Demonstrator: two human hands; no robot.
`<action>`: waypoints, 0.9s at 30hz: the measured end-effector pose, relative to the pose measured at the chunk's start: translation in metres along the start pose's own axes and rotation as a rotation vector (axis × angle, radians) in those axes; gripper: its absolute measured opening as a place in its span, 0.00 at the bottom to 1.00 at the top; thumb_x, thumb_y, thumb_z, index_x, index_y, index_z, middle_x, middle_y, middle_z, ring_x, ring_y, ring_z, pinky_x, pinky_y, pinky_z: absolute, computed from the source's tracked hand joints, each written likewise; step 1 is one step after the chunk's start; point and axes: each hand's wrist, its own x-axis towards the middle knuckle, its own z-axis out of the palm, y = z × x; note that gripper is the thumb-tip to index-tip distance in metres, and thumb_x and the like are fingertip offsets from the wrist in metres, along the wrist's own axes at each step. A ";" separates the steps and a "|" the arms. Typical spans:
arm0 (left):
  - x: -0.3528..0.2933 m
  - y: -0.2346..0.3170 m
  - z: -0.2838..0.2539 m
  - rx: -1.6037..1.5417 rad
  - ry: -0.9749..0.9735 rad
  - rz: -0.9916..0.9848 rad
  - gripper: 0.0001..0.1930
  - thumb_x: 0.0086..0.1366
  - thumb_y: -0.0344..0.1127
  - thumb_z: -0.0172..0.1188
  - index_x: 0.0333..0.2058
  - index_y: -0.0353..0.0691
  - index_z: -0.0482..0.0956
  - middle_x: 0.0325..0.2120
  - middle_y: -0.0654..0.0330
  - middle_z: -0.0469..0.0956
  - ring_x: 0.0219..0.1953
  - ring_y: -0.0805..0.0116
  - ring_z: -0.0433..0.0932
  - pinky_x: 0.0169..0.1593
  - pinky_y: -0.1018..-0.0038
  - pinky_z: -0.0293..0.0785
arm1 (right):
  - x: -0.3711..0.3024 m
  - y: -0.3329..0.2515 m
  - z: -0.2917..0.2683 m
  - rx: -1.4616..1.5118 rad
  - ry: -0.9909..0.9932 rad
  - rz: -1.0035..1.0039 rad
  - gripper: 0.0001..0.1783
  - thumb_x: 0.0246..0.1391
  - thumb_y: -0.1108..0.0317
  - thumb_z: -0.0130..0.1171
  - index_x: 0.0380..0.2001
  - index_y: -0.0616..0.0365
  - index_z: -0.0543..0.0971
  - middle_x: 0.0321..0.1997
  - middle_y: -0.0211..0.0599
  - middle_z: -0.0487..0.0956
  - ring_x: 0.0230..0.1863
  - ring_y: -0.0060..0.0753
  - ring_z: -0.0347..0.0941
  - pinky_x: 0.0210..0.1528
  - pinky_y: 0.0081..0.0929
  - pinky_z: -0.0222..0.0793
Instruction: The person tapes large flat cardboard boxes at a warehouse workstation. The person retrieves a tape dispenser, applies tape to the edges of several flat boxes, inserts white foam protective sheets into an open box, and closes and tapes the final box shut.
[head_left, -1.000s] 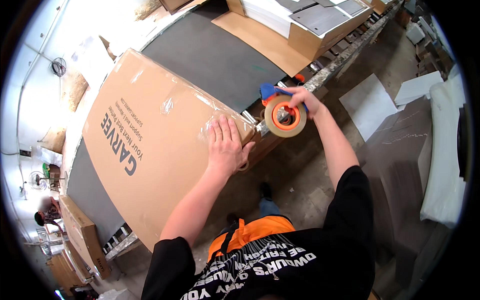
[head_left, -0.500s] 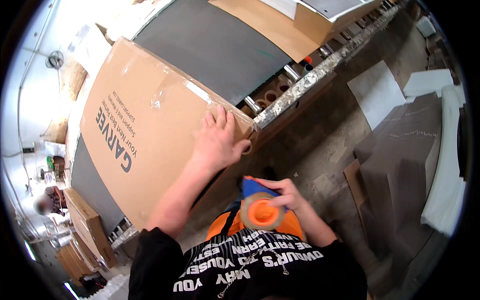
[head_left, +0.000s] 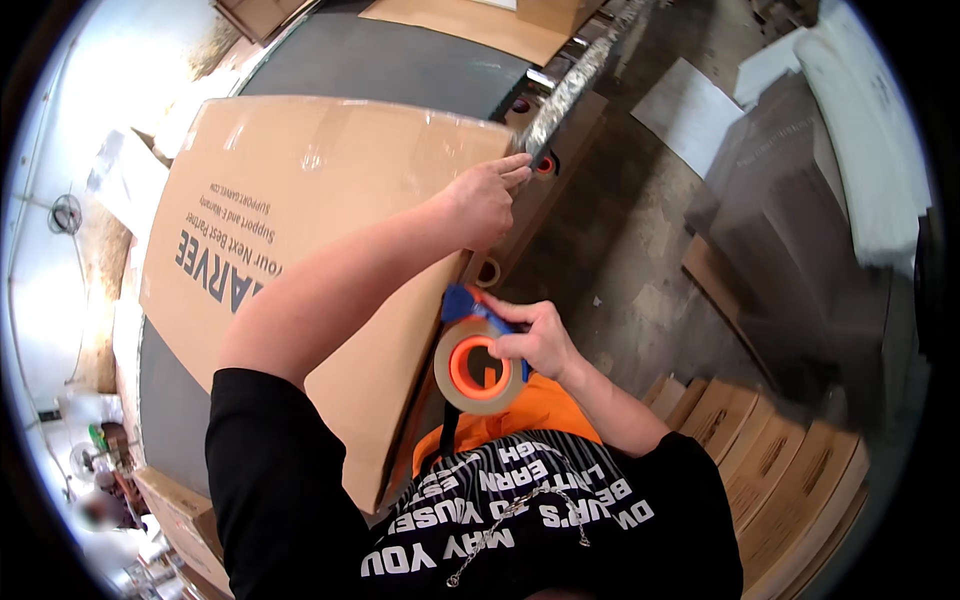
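Note:
A large brown cardboard box (head_left: 330, 190) with dark print and clear tape along its far edge lies in front of me. At its right-hand corner rests my left hand (head_left: 487, 203), fingers stretched out over the edge. My right hand (head_left: 538, 343) grips a blue tape dispenser (head_left: 467, 304). On the dispenser sits a roll of brown tape (head_left: 448, 372) around an orange hub. The dispenser's head is close to the box's near right edge; whether it touches the cardboard I cannot tell.
The box lies on a dark grey work surface (head_left: 400, 65) with a worn metal rail (head_left: 575, 90) along its right side. Tape rolls (head_left: 488, 272) sit below that rail. Grey-wrapped stacks (head_left: 790, 210) stand on the right, flat cardboard boxes (head_left: 770, 440) at lower right. Another person is far left.
My left hand has slid from the box's top to its right-hand corner. The tape dispenser in my right hand has risen from my waist toward the box's edge. My view has turned.

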 end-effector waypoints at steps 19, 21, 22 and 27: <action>-0.218 0.262 -0.002 -0.265 0.082 0.128 0.16 0.65 0.48 0.49 0.33 0.52 0.86 0.43 0.74 0.82 0.66 0.59 0.61 0.74 0.55 0.37 | -0.216 0.203 0.286 -0.372 0.071 -0.135 0.36 0.33 0.56 0.65 0.51 0.57 0.78 0.40 0.45 0.82 0.39 0.43 0.79 0.46 0.26 0.72; -0.224 0.279 -0.015 -0.239 -0.065 0.232 0.17 0.65 0.50 0.49 0.34 0.53 0.86 0.42 0.73 0.83 0.66 0.58 0.62 0.73 0.53 0.37 | -0.186 0.192 0.299 -0.430 0.171 -0.055 0.32 0.34 0.54 0.63 0.47 0.56 0.81 0.37 0.45 0.82 0.37 0.44 0.80 0.43 0.30 0.74; -0.235 0.285 -0.011 -0.295 0.005 0.237 0.17 0.62 0.54 0.51 0.34 0.52 0.86 0.41 0.73 0.83 0.65 0.58 0.62 0.73 0.52 0.36 | -0.169 0.180 0.309 -0.562 0.194 -0.084 0.29 0.33 0.54 0.63 0.43 0.54 0.82 0.37 0.45 0.81 0.35 0.45 0.80 0.42 0.33 0.75; -0.242 0.293 -0.006 -0.348 -0.028 0.167 0.25 0.53 0.57 0.62 0.44 0.49 0.82 0.51 0.67 0.77 0.66 0.55 0.60 0.73 0.53 0.39 | -0.117 0.243 0.361 -0.915 0.137 -0.387 0.27 0.30 0.59 0.63 0.42 0.50 0.84 0.43 0.48 0.78 0.34 0.50 0.79 0.40 0.43 0.76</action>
